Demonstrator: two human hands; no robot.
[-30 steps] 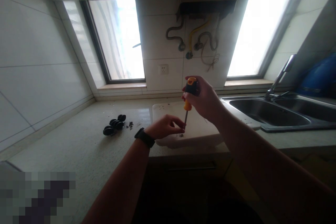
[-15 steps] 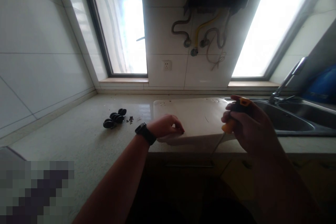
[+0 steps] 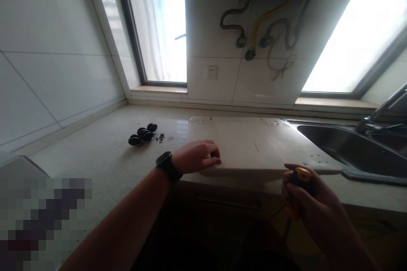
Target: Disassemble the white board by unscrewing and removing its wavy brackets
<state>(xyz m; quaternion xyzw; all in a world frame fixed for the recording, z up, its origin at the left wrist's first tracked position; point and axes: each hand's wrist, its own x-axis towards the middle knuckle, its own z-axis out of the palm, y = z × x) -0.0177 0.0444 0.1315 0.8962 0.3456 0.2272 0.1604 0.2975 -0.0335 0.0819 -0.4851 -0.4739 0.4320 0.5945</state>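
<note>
My right hand [image 3: 313,199] is wrapped round a screwdriver [image 3: 302,174] with a black and orange handle, low in front of the counter edge. Its blurred shaft points down. A white box-like piece [image 3: 254,139], flat face up with small holes at its corners, lies on the counter and partly over the sink's edge. At its front left corner rests my left hand [image 3: 202,154], fingers curled and thumb against the fingertips; what they pinch, if anything, is hidden. Left of the piece sit several black caster wheels [image 3: 143,134], with small dark screws [image 3: 161,137] beside them.
A metal sink [image 3: 333,144] with a faucet [image 3: 381,110] is at the right. Pipes [image 3: 233,27] hang on the tiled wall behind, above a socket [image 3: 211,72]. A grey-white object [image 3: 23,167] stands at the left edge of the counter [image 3: 108,165].
My right hand has moved down and right with the screwdriver, away from above the white piece. My left hand stays at the front left corner. The view has turned right and down.
</note>
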